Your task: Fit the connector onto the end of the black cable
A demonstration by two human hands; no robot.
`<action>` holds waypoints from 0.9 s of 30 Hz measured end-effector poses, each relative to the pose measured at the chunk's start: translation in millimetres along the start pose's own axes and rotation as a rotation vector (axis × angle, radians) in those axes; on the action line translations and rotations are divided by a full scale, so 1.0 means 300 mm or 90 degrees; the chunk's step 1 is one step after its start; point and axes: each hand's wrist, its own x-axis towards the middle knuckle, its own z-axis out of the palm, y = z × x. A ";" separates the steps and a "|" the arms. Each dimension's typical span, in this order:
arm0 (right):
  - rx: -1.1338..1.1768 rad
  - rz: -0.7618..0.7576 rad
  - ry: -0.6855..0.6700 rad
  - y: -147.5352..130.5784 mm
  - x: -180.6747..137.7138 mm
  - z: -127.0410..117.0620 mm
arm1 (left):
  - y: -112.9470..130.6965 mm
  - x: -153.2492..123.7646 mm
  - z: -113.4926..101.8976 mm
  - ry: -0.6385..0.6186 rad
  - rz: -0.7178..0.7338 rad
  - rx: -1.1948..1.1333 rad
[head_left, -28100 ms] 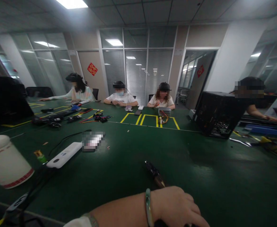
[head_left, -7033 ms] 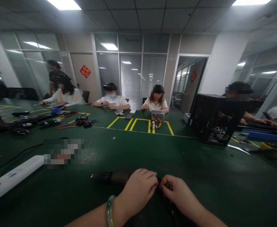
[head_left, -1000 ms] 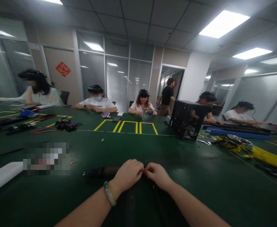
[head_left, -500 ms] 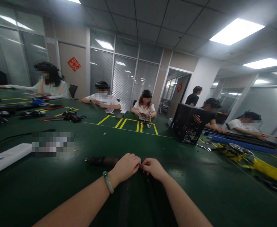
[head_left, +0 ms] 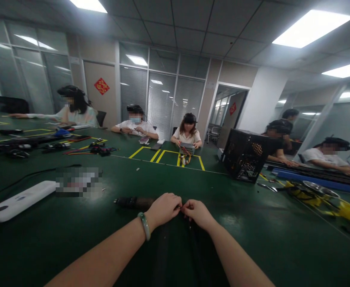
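Note:
My left hand [head_left: 164, 208], a green bangle on its wrist, and my right hand [head_left: 196, 213] meet fingertip to fingertip over the green table [head_left: 252, 235]. Both are pinched shut on something small between them that I cannot make out. A dark cylindrical tool [head_left: 131, 202] lies on the table just left of my left hand. Dark flat strips [head_left: 163, 255] run from under my hands back toward me.
A white oblong device [head_left: 19, 200] lies at the left with a black cable. A black computer case [head_left: 246, 155] stands at the right, with yellow tools [head_left: 342, 205] beyond it. Several other people sit around the far and right sides of the table.
My head has turned slightly left and down, so the scene has shifted. My hands stay pinched together in the same spot beside the dark tool.

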 end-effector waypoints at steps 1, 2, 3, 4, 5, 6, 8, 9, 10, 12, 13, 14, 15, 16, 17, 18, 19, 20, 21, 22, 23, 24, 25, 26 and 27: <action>-0.004 0.000 0.002 -0.002 -0.003 0.001 | 0.000 0.002 -0.002 -0.005 -0.003 -0.001; -0.007 0.000 0.003 -0.004 -0.005 0.002 | 0.000 0.003 -0.004 -0.009 -0.005 -0.001; -0.011 0.001 0.005 -0.007 -0.007 0.003 | 0.000 0.004 -0.006 -0.013 -0.008 -0.002; -0.014 0.002 0.006 -0.009 -0.010 0.003 | 0.001 0.004 -0.008 -0.014 -0.010 -0.003; -0.017 0.002 0.007 -0.011 -0.012 0.003 | 0.002 0.004 -0.010 -0.014 -0.011 -0.003; -0.020 0.003 0.009 -0.012 -0.015 0.002 | 0.004 0.003 -0.012 -0.013 -0.013 -0.004; -0.024 0.004 0.010 -0.013 -0.019 0.001 | 0.007 0.002 -0.016 -0.012 -0.015 -0.006; -0.025 0.003 0.009 -0.012 -0.021 0.000 | 0.008 0.002 -0.017 -0.012 -0.015 -0.006; -0.025 0.002 0.009 -0.011 -0.022 -0.001 | 0.010 0.002 -0.019 -0.013 -0.014 -0.005; -0.023 0.001 0.008 -0.006 -0.022 0.000 | 0.012 0.001 -0.020 -0.016 -0.012 -0.003; -0.020 0.000 0.009 -0.002 -0.021 0.002 | 0.012 0.001 -0.021 -0.017 -0.012 0.000; -0.017 -0.001 0.012 0.001 -0.020 0.004 | 0.012 0.000 -0.020 -0.018 -0.011 0.003; -0.014 -0.002 0.015 0.005 -0.019 0.007 | 0.012 0.000 -0.019 -0.020 -0.011 0.007; -0.010 -0.002 0.018 0.008 -0.018 0.010 | 0.012 -0.001 -0.017 -0.022 -0.010 0.009; -0.007 -0.003 0.021 0.011 -0.017 0.012 | 0.011 -0.001 -0.015 -0.024 -0.009 0.011; -0.003 -0.005 0.022 0.013 -0.017 0.014 | 0.011 -0.002 -0.012 -0.025 -0.010 0.012; 0.000 -0.006 0.022 0.014 -0.017 0.016 | 0.010 -0.003 -0.010 -0.025 -0.012 0.012; 0.002 -0.007 0.020 0.015 -0.018 0.016 | 0.009 -0.003 -0.008 -0.025 -0.014 0.010; 0.006 -0.009 0.018 0.014 -0.020 0.016 | 0.008 -0.004 -0.006 -0.027 -0.017 0.009; 0.009 -0.010 0.017 0.013 -0.021 0.015 | 0.008 -0.004 -0.004 -0.029 -0.020 0.007; 0.009 -0.010 0.018 0.011 -0.022 0.014 | 0.007 -0.004 -0.003 -0.030 -0.023 0.004; 0.004 -0.009 0.020 0.009 -0.023 0.013 | 0.006 -0.005 -0.001 -0.033 -0.025 -0.001; -0.005 -0.007 0.026 0.006 -0.024 0.013 | 0.005 -0.005 0.000 -0.035 -0.028 -0.007; -0.016 -0.007 0.032 0.002 -0.025 0.012 | 0.004 -0.005 0.002 -0.036 -0.031 -0.014; -0.027 -0.008 0.038 -0.002 -0.026 0.012 | 0.002 -0.005 0.003 -0.035 -0.035 -0.021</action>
